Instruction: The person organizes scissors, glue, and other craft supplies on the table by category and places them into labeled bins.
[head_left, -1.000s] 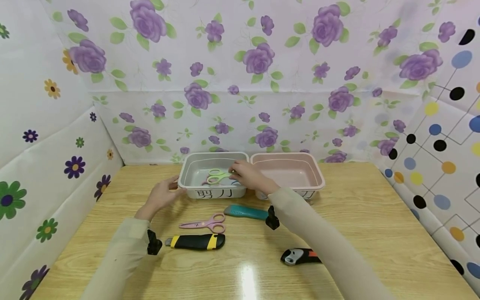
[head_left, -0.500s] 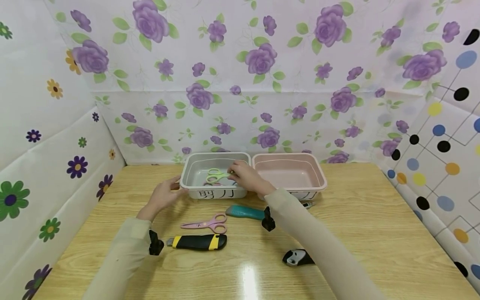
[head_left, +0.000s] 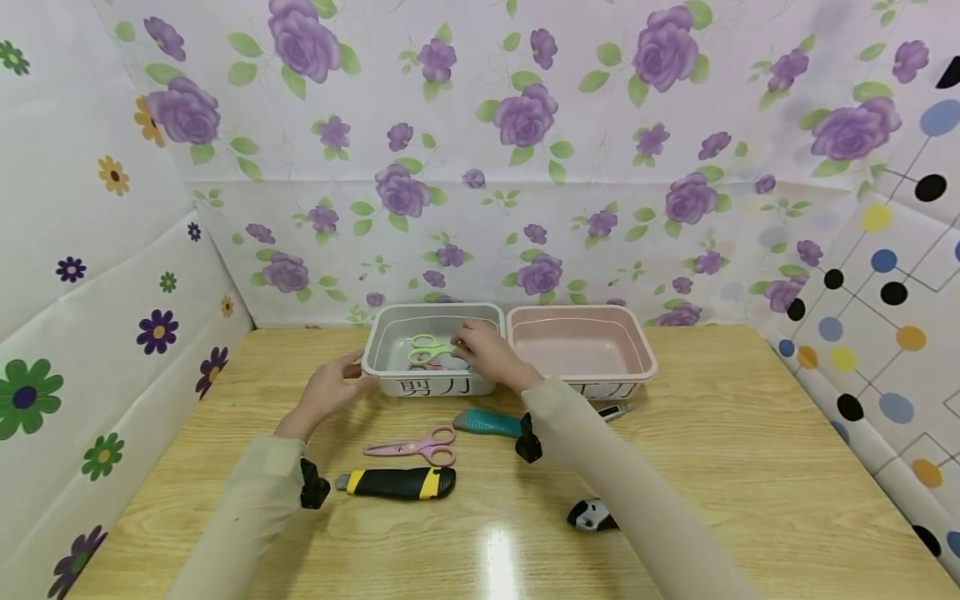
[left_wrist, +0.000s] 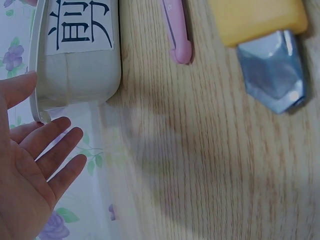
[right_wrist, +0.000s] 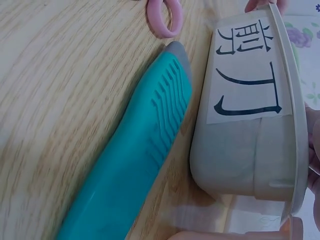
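My right hand [head_left: 486, 350] reaches over the front of the grey basket [head_left: 386, 383] and pinches light-green scissors [head_left: 441, 349] by the blade end. Their handle loops point left, inside the basket. Under them lie other scissors, mostly hidden, with a bit of pink loop showing. At the basket's left front corner is my left hand [head_left: 322, 396]. In the left wrist view its thumb [left_wrist: 22, 87] touches the rim and the other fingers extend loosely below it. Only part of the right hand's fingers [right_wrist: 314, 145] shows past the rim in the right wrist view.
A pink basket [head_left: 577, 310] stands right of the grey one. In front lie a teal utility knife [head_left: 486, 422], pink scissors [head_left: 405, 448] and a black-and-yellow utility knife [head_left: 397, 483]. A black-and-silver knife [head_left: 591, 515] and a slim cutter [head_left: 615, 412] are partly behind the right sleeve.
The right forearm has shifted slightly left, uncovering more of the slim cutter and covering more of the black-and-silver knife. The green scissors stay in the right hand; the left hand keeps its place.
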